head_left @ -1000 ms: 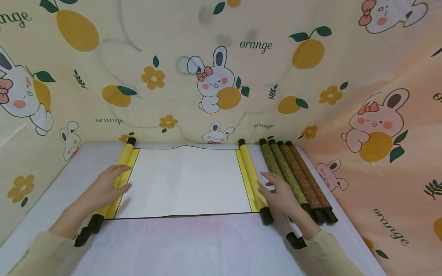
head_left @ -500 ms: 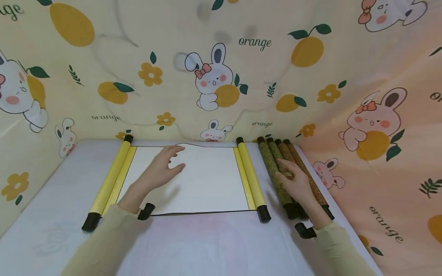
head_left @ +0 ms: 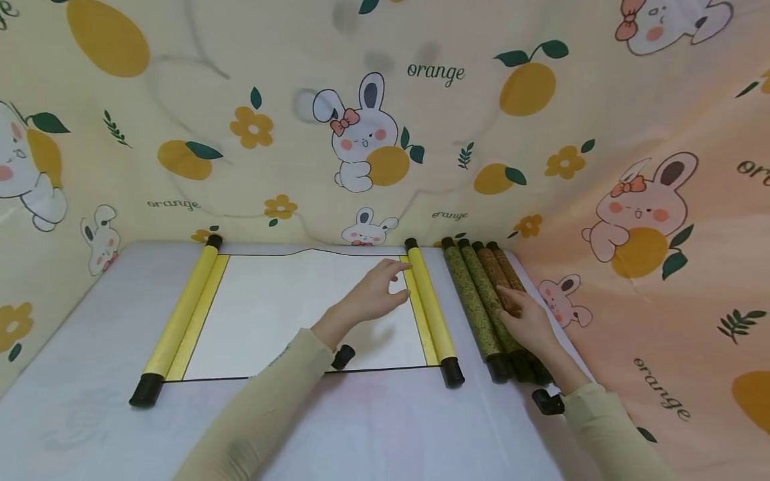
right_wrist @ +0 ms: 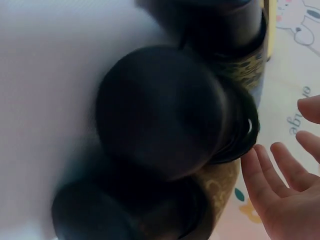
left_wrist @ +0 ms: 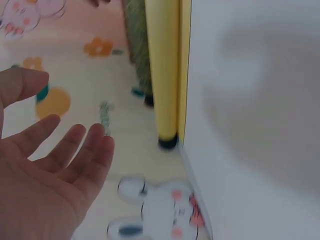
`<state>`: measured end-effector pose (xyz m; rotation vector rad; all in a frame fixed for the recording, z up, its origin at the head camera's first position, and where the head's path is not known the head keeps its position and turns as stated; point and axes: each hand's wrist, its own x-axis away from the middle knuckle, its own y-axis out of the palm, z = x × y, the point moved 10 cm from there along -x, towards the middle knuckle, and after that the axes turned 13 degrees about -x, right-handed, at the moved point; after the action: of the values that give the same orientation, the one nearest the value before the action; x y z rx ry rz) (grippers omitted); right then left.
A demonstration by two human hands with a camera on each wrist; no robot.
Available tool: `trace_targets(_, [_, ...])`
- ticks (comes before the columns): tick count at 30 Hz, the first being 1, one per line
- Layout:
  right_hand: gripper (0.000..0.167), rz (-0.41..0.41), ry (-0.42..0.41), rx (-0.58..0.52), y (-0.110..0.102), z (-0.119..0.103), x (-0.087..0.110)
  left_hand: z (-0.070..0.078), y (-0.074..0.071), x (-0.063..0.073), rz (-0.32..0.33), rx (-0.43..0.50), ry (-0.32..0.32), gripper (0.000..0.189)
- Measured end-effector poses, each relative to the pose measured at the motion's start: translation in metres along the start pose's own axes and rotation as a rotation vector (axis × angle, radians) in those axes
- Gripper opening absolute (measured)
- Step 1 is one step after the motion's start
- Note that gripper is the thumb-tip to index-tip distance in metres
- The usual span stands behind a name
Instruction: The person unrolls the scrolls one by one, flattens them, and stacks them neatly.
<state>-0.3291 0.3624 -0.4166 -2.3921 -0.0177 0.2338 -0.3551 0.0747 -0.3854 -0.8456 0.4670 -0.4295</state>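
Observation:
A scroll lies unrolled on the table, its white sheet (head_left: 271, 314) running between a left yellow roller (head_left: 180, 314) and a right yellow roller (head_left: 433, 307). My left hand (head_left: 369, 294) hovers over the sheet's right part, fingers loosely spread toward the right roller and holding nothing. To the right, green rolled scrolls (head_left: 472, 304) and brown rolled scrolls (head_left: 490, 264) lie side by side. Over the brown ones is my right hand (head_left: 532, 327); its fingers (right_wrist: 280, 175) look extended and spread in the right wrist view. Their black end caps (right_wrist: 160, 110) fill that view's middle.
A patterned cloth (head_left: 277, 67) with rabbits and oranges hangs behind the white table (head_left: 361, 427) and along its right side. The rolled scrolls lie close to the table's right edge. Black straps (head_left: 547, 402) are on both wrists.
My left hand has left the left yellow roller and crossed rightward over the sheet. My right hand has moved from the right roller to the rolled scrolls, whose near ends have shifted left.

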Motion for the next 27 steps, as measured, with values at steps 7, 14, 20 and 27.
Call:
trace_targets(7, [0.058, -0.019, -0.012, 0.095, 0.001, 0.006, -0.003, 0.021, 0.057, -0.033, -0.123, 0.026, -0.012, 0.056])
trace_targets(14, [0.060, -0.063, 0.000, 0.148, 0.006, 0.012, -0.006, 0.035, 0.107, -0.054, -0.213, -0.069, -0.004, 0.054])
trace_targets(20, [0.051, -0.084, 0.013, 0.166, 0.011, 0.016, -0.013, 0.044, 0.128, -0.066, -0.245, -0.308, -0.051, 0.057])
trace_targets(27, [0.044, -0.115, -0.047, 0.209, 0.018, 0.007, -0.016, 0.047, 0.148, -0.069, -0.306, -0.402, -0.113, 0.063])
